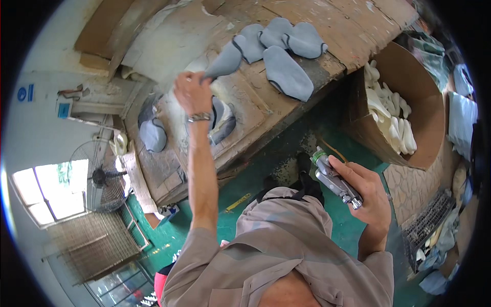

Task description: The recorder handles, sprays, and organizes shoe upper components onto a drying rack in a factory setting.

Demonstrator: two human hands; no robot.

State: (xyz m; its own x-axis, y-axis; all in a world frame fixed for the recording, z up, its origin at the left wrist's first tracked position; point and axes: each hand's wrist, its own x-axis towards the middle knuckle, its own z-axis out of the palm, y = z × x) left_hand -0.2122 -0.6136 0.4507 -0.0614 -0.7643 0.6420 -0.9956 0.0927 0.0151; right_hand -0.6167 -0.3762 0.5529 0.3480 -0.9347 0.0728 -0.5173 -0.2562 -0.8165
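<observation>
My left hand (pixel 193 94) reaches over the worktable, its fingers pinched at the near end of a grey fabric piece with black edging (pixel 226 61). Just below that wrist lies another grey piece (pixel 217 112), partly hidden by the hand. My right hand (pixel 365 189) is wrapped round a metal spray gun with a green ring (pixel 335 179), held in front of my body over the floor. Several similar grey, rounded pieces (pixel 289 74) lie along the far right of the table, some overlapping. One more grey piece (pixel 152 134) rests at the left.
The worn wooden worktable (pixel 255 115) carries whitish residue. At its right a cardboard box (pixel 429 117) holds several cream-coloured shaped pieces (pixel 391 112). A standing fan (pixel 105 176) is at the left, before a window. A black plastic crate (pixel 429 217) stands at lower right on the green floor (pixel 227 187).
</observation>
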